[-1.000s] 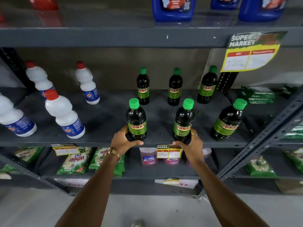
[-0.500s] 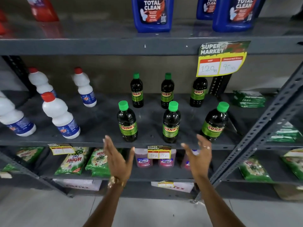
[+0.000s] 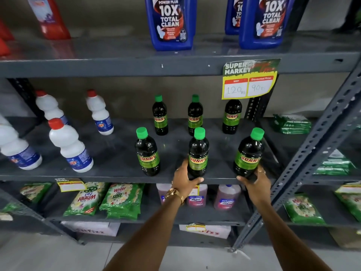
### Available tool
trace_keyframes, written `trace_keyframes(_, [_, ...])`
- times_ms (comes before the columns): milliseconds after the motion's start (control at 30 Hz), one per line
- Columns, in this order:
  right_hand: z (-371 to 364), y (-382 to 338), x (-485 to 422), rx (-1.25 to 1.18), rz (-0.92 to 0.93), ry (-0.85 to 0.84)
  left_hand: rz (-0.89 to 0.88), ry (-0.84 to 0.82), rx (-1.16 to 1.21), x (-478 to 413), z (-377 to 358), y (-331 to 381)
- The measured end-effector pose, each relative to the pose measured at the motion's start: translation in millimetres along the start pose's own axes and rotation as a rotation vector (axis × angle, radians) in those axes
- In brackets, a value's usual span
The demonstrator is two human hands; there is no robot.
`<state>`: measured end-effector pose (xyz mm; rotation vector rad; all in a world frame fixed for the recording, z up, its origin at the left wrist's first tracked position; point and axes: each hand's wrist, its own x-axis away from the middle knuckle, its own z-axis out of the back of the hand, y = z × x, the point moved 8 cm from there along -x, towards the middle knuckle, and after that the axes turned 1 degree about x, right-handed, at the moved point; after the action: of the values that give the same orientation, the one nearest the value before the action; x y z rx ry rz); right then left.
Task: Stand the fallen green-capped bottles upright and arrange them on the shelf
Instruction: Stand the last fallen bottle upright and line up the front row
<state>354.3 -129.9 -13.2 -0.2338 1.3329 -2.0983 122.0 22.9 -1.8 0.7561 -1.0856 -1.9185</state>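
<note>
Several dark green-capped "Sunny" bottles stand upright on the grey middle shelf (image 3: 109, 163) in two rows. In the front row stand the left bottle (image 3: 147, 153), the middle bottle (image 3: 198, 151) and the right bottle (image 3: 249, 153). Three more stand behind: back left (image 3: 160, 116), back middle (image 3: 195, 116) and back right (image 3: 232, 116), whose cap is hidden by a price tag. My left hand (image 3: 185, 179) grips the base of the front middle bottle. The base of the front right bottle sits in my right hand (image 3: 256, 184).
White red-capped bottles (image 3: 70, 147) stand on the shelf's left part. Blue cleaner jugs (image 3: 172, 22) sit on the shelf above, with a yellow price tag (image 3: 250, 81) hanging from its edge. Green packets (image 3: 121, 198) fill the lower shelf. A slanted steel post (image 3: 320, 137) stands at the right.
Both hands let go of the front left and middle bottles, drew back open, then shifted right. They now hold the front middle and front right bottles.
</note>
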Motion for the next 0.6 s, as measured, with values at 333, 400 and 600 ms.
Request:
trace_keyframes(333, [-0.6, 2.4, 2.2, 0.014, 0.015, -0.027, 0.034, 0.126, 0.027, -1.2, 3.1, -8.7])
trace_keyframes(400, [-0.8, 1.2, 2.8, 0.020, 0.016, -0.043, 0.049, 0.133, 0.025, -1.2, 5.3, -8.0])
trace_keyframes(600, [1.8, 0.2, 3.8, 0.027, -0.027, -0.070, 0.078, 0.130, 0.043, 1.1, 7.3, -6.7])
